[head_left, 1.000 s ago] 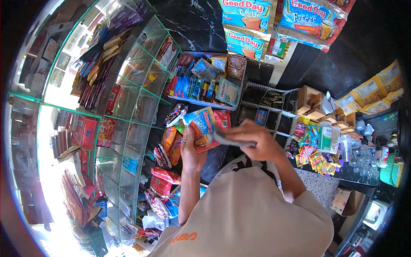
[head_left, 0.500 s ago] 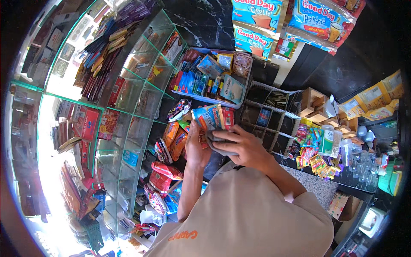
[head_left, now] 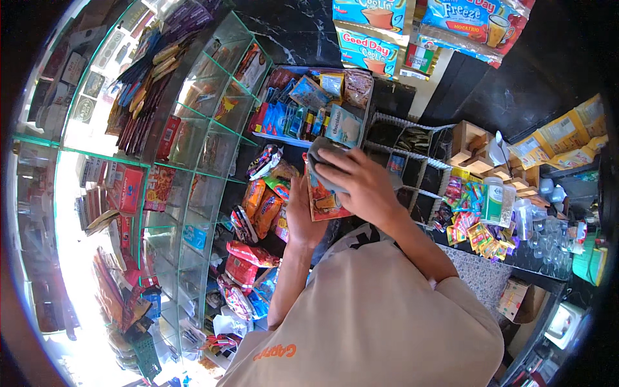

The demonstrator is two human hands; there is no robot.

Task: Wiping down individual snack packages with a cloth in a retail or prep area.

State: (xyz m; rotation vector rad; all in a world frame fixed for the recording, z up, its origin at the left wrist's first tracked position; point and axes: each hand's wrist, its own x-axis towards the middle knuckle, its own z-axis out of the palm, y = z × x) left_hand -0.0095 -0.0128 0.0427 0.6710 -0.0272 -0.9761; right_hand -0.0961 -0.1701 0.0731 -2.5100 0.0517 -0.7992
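My left hand (head_left: 305, 213) grips a reddish drink sachet pack (head_left: 324, 208) by its left side, holding it up before my chest. Across the pack's upper part, my right hand (head_left: 369, 188) presses a grey cloth (head_left: 318, 152), fingers spread over it. The cloth and fingers hide much of the pack's face. Beside my left hand lie orange snack packs (head_left: 265, 214) and other bright packets. Just beyond the cloth stands a pale plastic bin (head_left: 293, 138) filled with assorted sachets.
A white-rimmed divided basket (head_left: 420, 187) stands to the right, some compartments holding packets. Glass shelves (head_left: 193, 161) with goods rise at the left. Hanging sachet strips (head_left: 371, 48) are at the top. Wooden holders (head_left: 471, 145), jars (head_left: 493, 203) and glasses (head_left: 548, 248) line the right counter.
The pack's blue face has given way to a reddish one, and it sits lower. My right hand and the cloth have moved up over its top. The view has shifted slightly.
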